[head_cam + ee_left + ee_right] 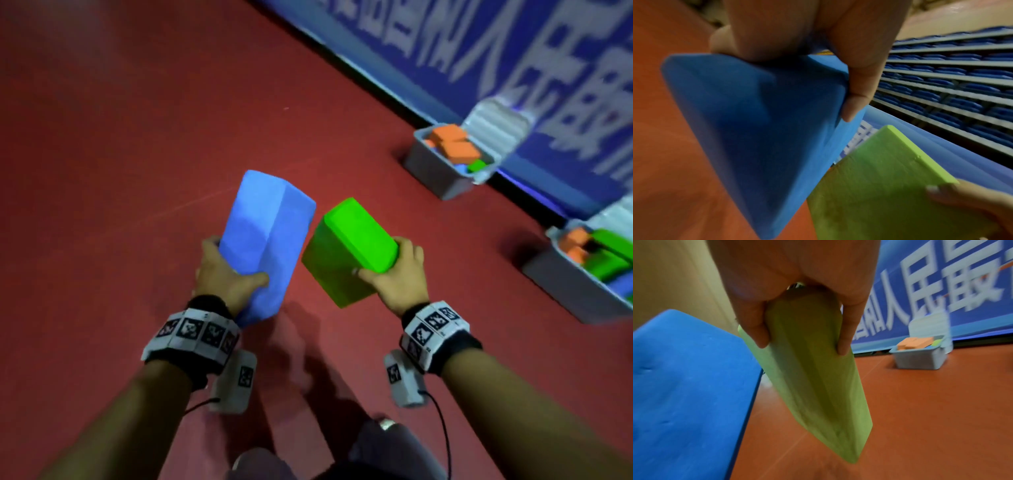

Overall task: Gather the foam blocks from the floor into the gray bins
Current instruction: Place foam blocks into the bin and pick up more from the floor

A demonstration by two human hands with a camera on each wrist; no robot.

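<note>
My left hand (229, 274) grips a big blue foam block (265, 236) by its near end, thumb across its face, and carries it above the red floor. In the left wrist view the blue foam block (756, 129) fills the middle under my thumb. My right hand (397, 274) grips a green foam block (352, 246) beside the blue one, fingers and thumb clamped on its two faces. Seen from the right wrist, the green foam block (813, 369) hangs down from that hand. Two gray bins stand by the wall: a far gray bin (435, 171) and a near gray bin (575, 294).
Both bins hold orange, green and blue blocks, and a ribbed gray lid (496, 120) leans behind the far one. A blue banner wall (479, 51) with white lettering runs along the right. Red floor (120, 154) stretches to the left. My knees (387, 442) show at the bottom.
</note>
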